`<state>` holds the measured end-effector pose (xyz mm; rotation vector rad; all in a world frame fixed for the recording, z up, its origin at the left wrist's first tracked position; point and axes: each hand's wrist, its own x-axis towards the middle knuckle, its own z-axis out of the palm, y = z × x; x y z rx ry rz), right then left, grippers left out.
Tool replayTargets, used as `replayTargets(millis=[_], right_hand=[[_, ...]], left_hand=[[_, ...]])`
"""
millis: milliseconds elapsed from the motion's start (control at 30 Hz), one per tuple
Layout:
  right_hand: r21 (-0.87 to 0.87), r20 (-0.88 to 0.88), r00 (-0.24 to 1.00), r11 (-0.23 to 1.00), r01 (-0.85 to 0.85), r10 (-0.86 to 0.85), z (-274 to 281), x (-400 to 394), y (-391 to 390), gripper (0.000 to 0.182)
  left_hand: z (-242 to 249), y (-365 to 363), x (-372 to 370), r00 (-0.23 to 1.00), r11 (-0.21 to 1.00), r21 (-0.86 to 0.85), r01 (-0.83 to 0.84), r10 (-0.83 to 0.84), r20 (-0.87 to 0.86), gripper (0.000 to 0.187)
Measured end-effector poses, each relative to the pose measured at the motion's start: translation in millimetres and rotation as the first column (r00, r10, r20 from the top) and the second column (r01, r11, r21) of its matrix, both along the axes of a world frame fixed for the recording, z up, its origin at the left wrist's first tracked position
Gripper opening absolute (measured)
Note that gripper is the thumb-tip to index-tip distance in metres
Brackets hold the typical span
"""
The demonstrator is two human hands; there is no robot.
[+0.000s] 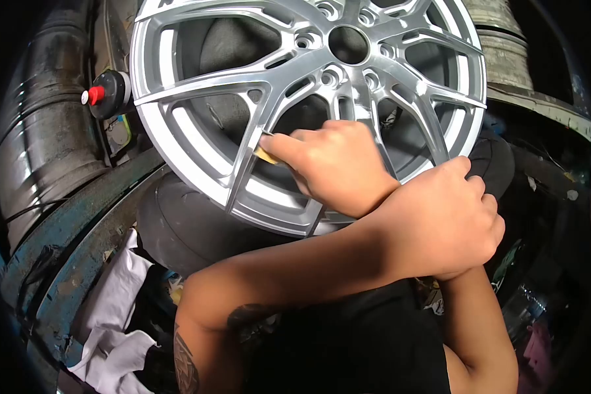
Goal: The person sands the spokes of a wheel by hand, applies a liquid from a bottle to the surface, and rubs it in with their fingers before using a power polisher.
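Pinching a yellowish pad [266, 155] to a spoke [244, 173] of the silver wheel [351, 70], right hand [338, 161] leans in — wheel on a dark support [177, 226], stiff, probably heavy, best held by its rim [156, 141] — left hand [450, 217] over right forearm [476, 322], gripping or not, I can't tell

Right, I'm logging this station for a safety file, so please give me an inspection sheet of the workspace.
Surface: dark rounded support under the wheel; material unclear
Job's things: silvery multi-spoke wheel; small yellow piece at a lower-left spoke
Clutter: crumpled white cloth at lower left; dark container with a red-and-white tip, left of the wheel
Hands: right hand pinches the yellow piece at the spoke; left hand lies across the right arm, its hold unclear
Cables: nothing seen
Surroundings: worn blue beam and metal drum at left
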<state>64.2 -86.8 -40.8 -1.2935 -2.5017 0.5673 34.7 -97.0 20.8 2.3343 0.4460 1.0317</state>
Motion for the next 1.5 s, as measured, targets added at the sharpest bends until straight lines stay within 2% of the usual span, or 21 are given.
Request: replayTargets(millis=[33, 67, 100, 133, 167, 200, 300, 367, 433, 467, 500, 533, 567, 600, 633, 700, 800, 900, 1067, 1167, 1500], right_hand=[[-0.024, 0.071, 0.997, 1.0, -0.02, 0.022, 10.3, 2.0, 0.8, 0.038], [-0.04, -0.035, 0.999, 0.999, 0.005, -0.006, 12.6, 3.8, -0.1, 0.023], [-0.309, -0.237, 0.958, 0.948, 0.08, -0.159, 12.6, 3.4, -1.4, 0.019], [-0.557, -0.381, 0.858, 0.826, 0.085, -0.345, 12.3, 2.4, -0.7, 0.018], [-0.76, -0.448, 0.712, 0.65, 0.017, -0.542, 11.5, 1.1, 0.6, 0.021], [-0.843, -0.484, 0.591, 0.526, -0.116, -0.645, 2.8, 4.3, -1.6, 0.04], [-0.949, -0.315, 0.533, 0.255, -0.185, -0.785, 5.8, 7.9, 3.4, 0.052], [-0.961, -0.271, 0.48, 0.203, -0.189, -0.834, -2.0, 6.4, 0.0, 0.051], [-0.962, -0.265, 0.458, 0.198, -0.189, -0.849, 3.3, 4.0, 2.6, 0.058], [-0.966, -0.232, 0.391, 0.163, -0.203, -0.89, 4.5, 3.6, 3.1, 0.043], [-0.901, -0.407, 0.502, 0.425, -0.085, -0.763, -3.0, 5.5, 2.2, 0.037], [-0.75, -0.52, 0.621, 0.662, -0.003, -0.587, -16.8, 8.4, -1.7, 0.031], [-0.527, -0.562, 0.735, 0.849, 0.035, -0.38, -19.6, 4.4, -0.5, 0.025], [-0.333, -0.415, 0.856, 0.927, 0.171, -0.307, -5.3, 1.9, -2.5, 0.017], [-0.121, -0.344, 0.92, 0.981, 0.154, -0.187, -5.2, 4.4, -2.2, 0.02], [-0.036, -0.301, 0.949, 0.995, 0.089, -0.095, -9.9, 9.4, -0.6, 0.02], [0.156, -0.257, 0.965, 0.988, -0.002, 0.043, -16.7, 5.0, 6.3, 0.03], [0.117, -0.078, 0.991, 0.988, -0.099, 0.109, -16.4, 3.9, 5.8, 0.041], [0.078, -0.012, 0.984, 0.982, -0.175, 0.176, -2.4, 0.9, 11.1, 0.054], [0.03, -0.016, 0.983, 0.983, -0.18, 0.181, 1.2, 1.6, 15.3, 0.053], [0.041, 0.015, 0.989, 0.988, -0.15, 0.149, 1.2, -3.3, 12.4, 0.044]], left_hand=[[-2.8, -1.1, 1.1, 1.0, 1.0, 0.002, -0.01, 0.01, -0.006, 0.012], [-3.5, -2.8, 2.2, 1.0, 1.0, 0.001, -0.015, 0.015, -0.009, 0.012], [-2.8, -4.8, 3.2, 0.999, 1.0, -0.01, -0.025, 0.025, 0.024, 0.012], [-1.6, -5.4, 3.9, 0.998, 0.999, -0.014, -0.037, 0.038, 0.057, 0.012], [-0.7, -4.8, 4.0, 0.995, 0.999, -0.016, -0.05, 0.052, 0.086, 0.014], [-0.3, -4.7, 3.8, 0.993, 0.998, -0.018, -0.064, 0.065, 0.096, 0.013], [-2.0, -5.6, 3.8, 0.991, 0.995, -0.015, -0.1, 0.101, 0.093, 0.013], [-5.2, -4.1, 5.3, 0.991, 0.993, 0.01, -0.114, 0.113, 0.069, 0.013], [-6.7, -4.7, 7.0, 0.99, 0.992, 0.009, -0.123, 0.122, 0.075, 0.012], [-5.8, -3.7, 6.2, 0.989, 0.992, 0.011, -0.125, 0.124, 0.079, 0.012], [-5.1, -2.9, 5.1, 0.989, 0.992, 0.013, -0.127, 0.126, 0.073, 0.012], [-4.1, -2.7, 4.0, 0.99, 0.992, 0.011, -0.129, 0.128, 0.067, 0.012], [-3.4, -2.4, 2.8, 0.99, 0.991, 0.009, -0.13, 0.129, 0.062, 0.011], [-3.4, -2.9, 2.5, 0.989, 0.991, 0.003, -0.134, 0.133, 0.064, 0.011], [-3.5, -4.0, 3.2, 0.988, 0.991, -0.005, -0.137, 0.137, 0.067, 0.011], [-3.5, -4.9, 4.6, 0.986, 0.989, -0.014, -0.15, 0.151, 0.076, 0.011], [-3.5, -5.7, 6.1, 0.984, 0.988, -0.016, -0.155, 0.156, 0.087, 0.012], [-3.8, -5.1, 4.4, 0.986, 0.989, -0.017, -0.146, 0.147, 0.073, 0.013], [-0.5, -2.4, 2.3, 0.99, 0.991, -0.041, -0.126, 0.128, 0.054, 0.013], [-0.9, -2.2, -1.1, 0.994, 0.993, -0.019, -0.113, 0.113, 0.004, 0.013], [-1.0, 0.8, 0.0, 0.996, 0.997, -0.03, -0.065, 0.063, -0.056, 0.013]])
